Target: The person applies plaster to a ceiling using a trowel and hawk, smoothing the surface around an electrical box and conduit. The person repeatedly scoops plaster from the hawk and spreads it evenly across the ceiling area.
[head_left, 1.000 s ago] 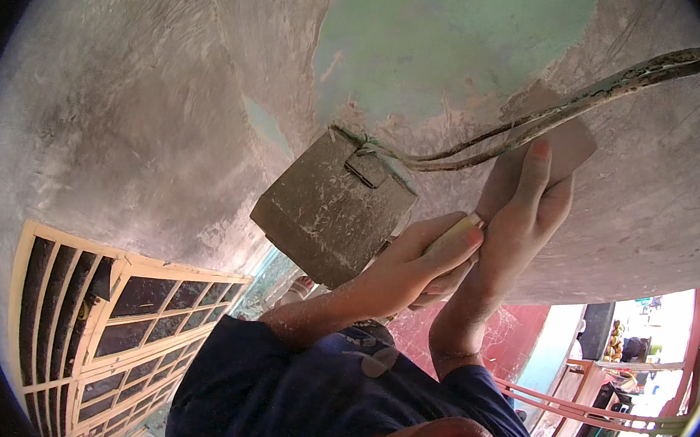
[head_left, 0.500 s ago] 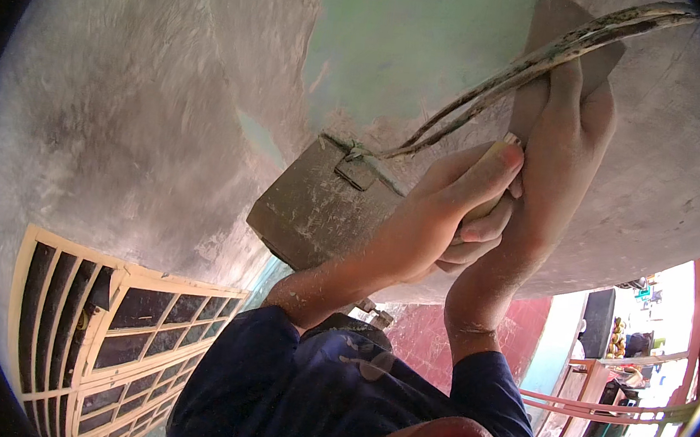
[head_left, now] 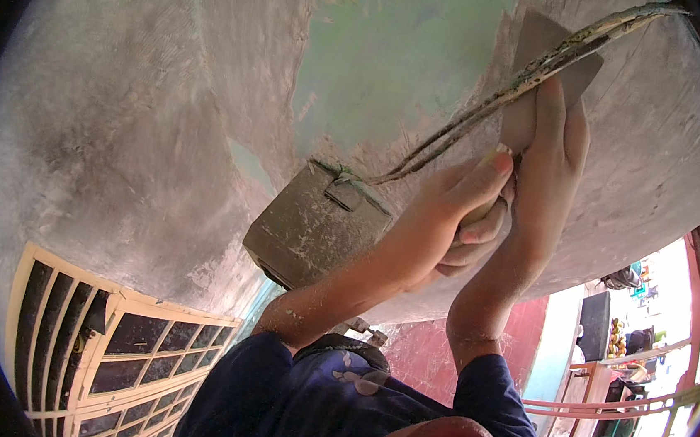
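Observation:
My left hand (head_left: pixel 470 221) is closed in a fist round the handle of a trowel, its thumb on top near the handle's pale end. The trowel's flat grey blade (head_left: pixel 534 110) lies against the plastered surface (head_left: pixel 240 51) overhead. On the blade's lower part, my right hand (head_left: pixel 554 153) rests with its fingers stretched out flat. A pair of mud-caked cables (head_left: pixel 494 94) crosses in front of the blade, just beyond my right fingertips. Left of my left wrist is a plaster-smeared box (head_left: pixel 316 224), where the cables end.
A bare green patch (head_left: pixel 388 64) shows amid the grey plaster. At lower left is a cream window frame with bars (head_left: pixel 98 338). A red wall (head_left: pixel 418 341) stands behind my arms. Pink pipes (head_left: pixel 600 408) and shelves with goods (head_left: pixel 618 338) are at lower right.
The view has shifted slightly, with the box lower in the picture. Both hands and the trowel blade have moved a little left, and the right fingertips now sit just below the cables.

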Demonstrator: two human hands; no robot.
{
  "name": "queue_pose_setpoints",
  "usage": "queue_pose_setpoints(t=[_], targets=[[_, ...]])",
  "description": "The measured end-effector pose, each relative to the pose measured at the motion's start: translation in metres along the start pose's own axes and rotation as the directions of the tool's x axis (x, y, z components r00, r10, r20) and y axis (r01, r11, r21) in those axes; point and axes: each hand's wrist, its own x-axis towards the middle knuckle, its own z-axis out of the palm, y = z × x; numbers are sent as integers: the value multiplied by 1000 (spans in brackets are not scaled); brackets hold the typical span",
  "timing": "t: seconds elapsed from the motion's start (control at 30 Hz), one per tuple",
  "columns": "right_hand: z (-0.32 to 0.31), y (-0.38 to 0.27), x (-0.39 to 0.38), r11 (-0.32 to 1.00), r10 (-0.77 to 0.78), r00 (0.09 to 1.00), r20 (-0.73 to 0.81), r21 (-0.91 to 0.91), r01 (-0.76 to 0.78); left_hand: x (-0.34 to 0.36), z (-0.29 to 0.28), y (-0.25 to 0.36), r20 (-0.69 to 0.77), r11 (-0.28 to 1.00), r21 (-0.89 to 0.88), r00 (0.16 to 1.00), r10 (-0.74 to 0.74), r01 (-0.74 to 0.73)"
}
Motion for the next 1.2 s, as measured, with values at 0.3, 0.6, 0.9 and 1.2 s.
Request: queue_pose_setpoints(t=[0.3,0.6,0.9,1.2], targets=[[-12,-11,-1,998,-52,990,132,-25,56,6,16,-22,-48,996,-90,999,-3,-2],[-17,-16,24,995,-22,993,114,-90,33,20,28,-4,-23,999,-48,1000,22,-23],[-18,-29,23,996,-74,996,-43,-50,72,33,44,3,-4,994,-81,997,74,-74],[-27,-29,38,989,-128,982,137,-52,136,47,44,1,49,985,-30,984,172,-171]])
